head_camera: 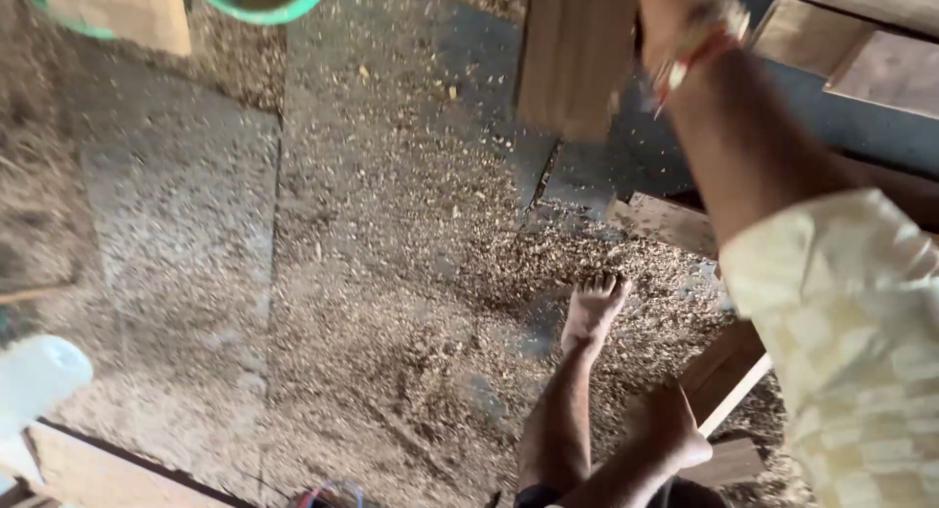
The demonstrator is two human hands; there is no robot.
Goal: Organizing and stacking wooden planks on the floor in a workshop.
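My right hand [673, 9] reaches up to the top edge of the view, blurred and partly cut off, with a red and white band at the wrist. It grips the right edge of a flat wooden board [572, 58] that hangs above the floor. A cream patterned sleeve [851, 322] covers my upper arm at the right. My left hand is out of sight. My bare foot [594, 308] stands in wood shavings, and the other foot [670, 425] rests beside a plank [726, 371].
Sawdust and shavings [391, 303] cover the grey floor. Planks [880, 68] lie at the upper right and another [670, 222] behind the foot. A green rim [264, 9] and a wooden block [127, 14] sit top left. A white object [34, 376] is at the left edge.
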